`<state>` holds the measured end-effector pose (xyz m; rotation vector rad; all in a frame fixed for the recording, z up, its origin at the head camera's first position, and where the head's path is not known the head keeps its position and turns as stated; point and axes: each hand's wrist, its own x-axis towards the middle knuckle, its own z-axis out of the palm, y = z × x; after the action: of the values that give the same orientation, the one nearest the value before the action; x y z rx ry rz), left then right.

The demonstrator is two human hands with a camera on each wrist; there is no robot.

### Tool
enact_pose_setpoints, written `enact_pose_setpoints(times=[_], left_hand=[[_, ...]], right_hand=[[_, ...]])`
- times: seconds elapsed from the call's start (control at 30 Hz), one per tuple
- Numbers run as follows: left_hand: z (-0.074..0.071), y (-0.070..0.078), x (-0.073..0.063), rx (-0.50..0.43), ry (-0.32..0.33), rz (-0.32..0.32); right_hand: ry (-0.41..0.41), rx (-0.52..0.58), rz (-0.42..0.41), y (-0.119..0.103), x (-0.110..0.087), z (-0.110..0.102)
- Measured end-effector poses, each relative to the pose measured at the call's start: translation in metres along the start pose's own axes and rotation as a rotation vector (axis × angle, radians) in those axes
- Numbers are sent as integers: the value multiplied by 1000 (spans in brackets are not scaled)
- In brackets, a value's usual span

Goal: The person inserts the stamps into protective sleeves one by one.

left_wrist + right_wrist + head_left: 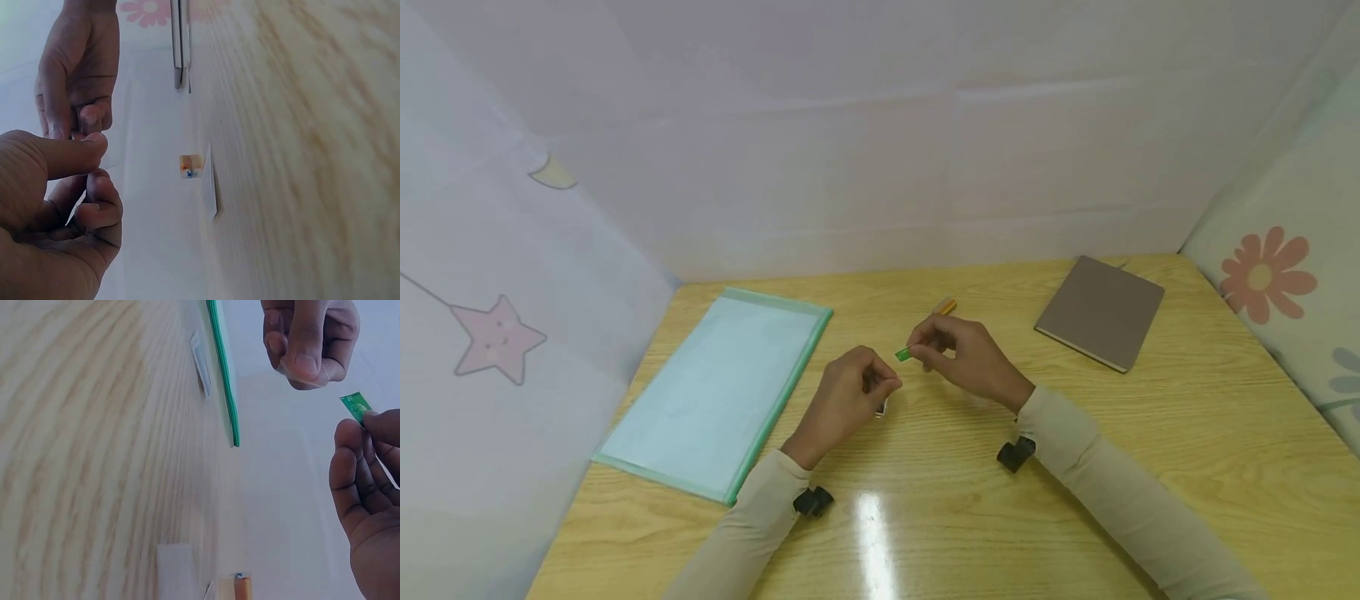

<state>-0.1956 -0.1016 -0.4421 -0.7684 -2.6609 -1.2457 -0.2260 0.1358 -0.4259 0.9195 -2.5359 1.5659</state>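
My right hand [966, 354] pinches a small flat green piece [355, 405] with pale marks between thumb and fingertip. One end of it sticks out toward the other hand. Just left of it, my left hand [853, 392] has thumb and forefinger pressed together. They hold a thin see-through film [307, 377], seen faintly in the right wrist view. Both hands are raised above the wooden table, close together but apart. A small dark and white flat piece [881, 409] shows beneath the left hand, partly hidden by it.
A clear folder with green edges [707, 392] lies on the left of the table. At the back right is a brown notebook [1101, 312]. Behind the right hand lies a small orange item [947, 307]. The right wrist view shows a whitish block [175, 572] on the table.
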Motion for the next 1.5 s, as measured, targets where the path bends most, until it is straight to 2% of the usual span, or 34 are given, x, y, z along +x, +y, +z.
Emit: enact_pose_setpoints(times=[0.3, 0.57, 0.77, 1.0, 1.23, 1.5], left_hand=[[-1, 2, 0, -6, 13, -9], [-1, 1, 0, -12, 20, -6], [-1, 0, 0, -18, 23, -2], [-1, 0, 1, -13, 23, -9], [-1, 0, 0, -11, 29, -5], [-2, 2, 1, -12, 40, -1]], right_hand=[[-2, 6, -3, -7, 0, 5], [-19, 23, -49, -6, 0, 7], [-4, 32, -44, -8, 1, 10], [3, 50, -55, -29, 0, 8], [0, 63, -80, -6, 2, 12], [14, 45, -50, -25, 1, 12]])
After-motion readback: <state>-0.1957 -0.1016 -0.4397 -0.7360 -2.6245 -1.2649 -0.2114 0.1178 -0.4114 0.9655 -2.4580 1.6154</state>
